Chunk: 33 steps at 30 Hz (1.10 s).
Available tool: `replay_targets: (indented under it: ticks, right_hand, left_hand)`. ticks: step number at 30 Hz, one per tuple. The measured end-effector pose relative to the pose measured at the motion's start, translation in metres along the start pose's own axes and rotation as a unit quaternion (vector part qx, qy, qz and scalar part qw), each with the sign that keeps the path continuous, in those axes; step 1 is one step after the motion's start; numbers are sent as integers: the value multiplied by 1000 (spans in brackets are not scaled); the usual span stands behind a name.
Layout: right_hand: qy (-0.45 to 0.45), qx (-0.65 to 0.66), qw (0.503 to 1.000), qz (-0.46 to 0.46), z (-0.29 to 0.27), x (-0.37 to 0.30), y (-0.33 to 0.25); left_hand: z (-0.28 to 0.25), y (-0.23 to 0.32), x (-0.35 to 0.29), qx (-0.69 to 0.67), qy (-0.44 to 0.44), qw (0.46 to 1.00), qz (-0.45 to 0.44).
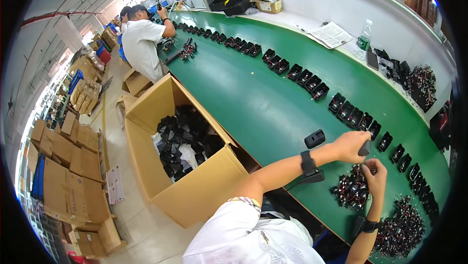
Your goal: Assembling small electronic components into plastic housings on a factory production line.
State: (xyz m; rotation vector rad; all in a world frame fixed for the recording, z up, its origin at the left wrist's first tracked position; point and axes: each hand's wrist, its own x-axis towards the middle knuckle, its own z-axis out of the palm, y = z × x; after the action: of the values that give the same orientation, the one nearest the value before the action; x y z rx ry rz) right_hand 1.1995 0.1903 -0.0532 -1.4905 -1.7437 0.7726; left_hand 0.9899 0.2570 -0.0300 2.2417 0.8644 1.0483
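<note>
Over the right part of the green worktable, my left hand [352, 147] is closed around a dark grey plastic piece [364, 148], which is mostly covered by the fingers. My right hand [375, 172] is just nearer to me, with thumb and fingers pinched together. Whatever it may hold is too small to make out. Below the hands lies a heap of small black parts with red and white wires [351, 187]. A larger wired heap [400, 227] spreads beside my right wrist. Beyond the hands runs a long curved row of open black housings [355, 117] with wires inside.
Left of my hands lie one black housing [315, 139] and another black piece [312, 176] at the table edge. A big open carton [195, 193] of black parts stands against the table. Two co-workers [141, 44] are at the far left. A bottle [363, 39] stands on the back ledge.
</note>
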Motion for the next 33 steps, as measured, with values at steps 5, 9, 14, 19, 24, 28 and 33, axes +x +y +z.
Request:
replay_targets:
  ticks: [5, 9, 14, 19, 24, 28, 33]
  right_hand:
    - [35, 74, 997, -11, -11, 2, -10]
    - [24, 165, 986, -3, -24, 4, -17]
    - [42, 198, 979, -24, -3, 7, -29]
    - [83, 201, 976, -26, 9, 4, -30]
    - [51, 113, 992, -15, 11, -6, -39]
    - [63, 151, 983, -79, 7, -14, -41]
    - [168, -49, 975, -140, 10, -12, -51]
  left_hand:
    - [32, -13, 11, -67, -57, 996, 18]
    - [33, -21, 6, -179, -26, 983, 12]
    - [26, -18, 3, -274, -12, 961, -26]
    - [30, -18, 1, -292, 10, 956, -41]
    - [29, -17, -2, -345, -2, 934, -94]
    - [31, -8, -1, -447, -39, 888, -99]
    - [39, -9, 0, -373, -55, 922, -83]
